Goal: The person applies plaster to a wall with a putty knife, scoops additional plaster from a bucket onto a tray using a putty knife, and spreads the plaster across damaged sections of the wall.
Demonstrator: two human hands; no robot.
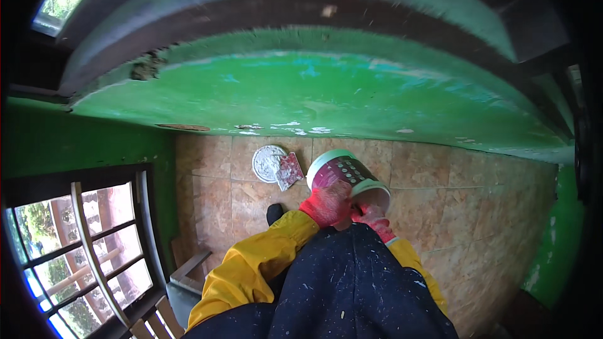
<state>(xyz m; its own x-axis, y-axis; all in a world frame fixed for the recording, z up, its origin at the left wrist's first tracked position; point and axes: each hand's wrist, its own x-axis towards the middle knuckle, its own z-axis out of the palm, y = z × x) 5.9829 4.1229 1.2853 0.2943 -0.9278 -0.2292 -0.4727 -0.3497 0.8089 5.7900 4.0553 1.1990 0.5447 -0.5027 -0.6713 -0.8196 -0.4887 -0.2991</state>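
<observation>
A white bucket (342, 166) with a maroon label lies tilted at the centre, its opening toward me. My left hand (325, 203), in a red glove, is closed on its near left side. My right hand (370, 213), also gloved, is at the opening, its fingers partly hidden inside or behind the rim. Left of the bucket, a round lid (267, 162) smeared with white paste lies on the floor, a red and white flat piece (290, 172) resting over its right edge.
A peeling green wall (314, 94) stands ahead over the tiled floor (458, 213). A barred window (75, 251) is at left, with a chair (188, 270) below it at my left. Another green wall (549, 238) closes the right side. My dark shoe (274, 213) shows beside my left arm.
</observation>
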